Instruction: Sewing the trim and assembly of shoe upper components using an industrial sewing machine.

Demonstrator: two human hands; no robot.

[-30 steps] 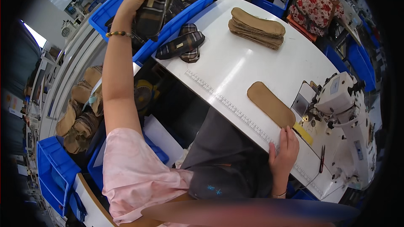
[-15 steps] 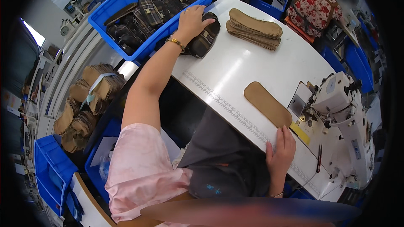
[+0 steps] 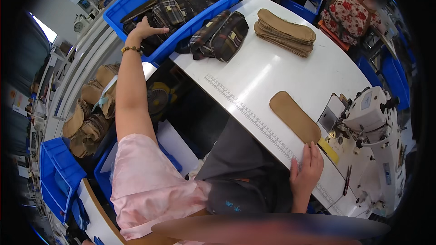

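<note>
My left hand reaches far out into a blue bin and lies on the dark plaid shoe pieces piled in it, thumb spread. A pair of plaid pieces sits on the white table beside the bin. My right hand rests flat on the table's near edge, holding nothing. Its fingertips are close to the near end of a single tan insole. A stack of tan insoles lies at the table's far side.
A white sewing machine stands at the right of the table, with scissors near it. A ruler strip runs along the table's edge. Tan pieces and blue crates lie at my left. A person in floral clothes sits beyond.
My left hand laid plaid pieces on the table by the bin, then moved back left into the bin. My right hand stayed at the table edge.
</note>
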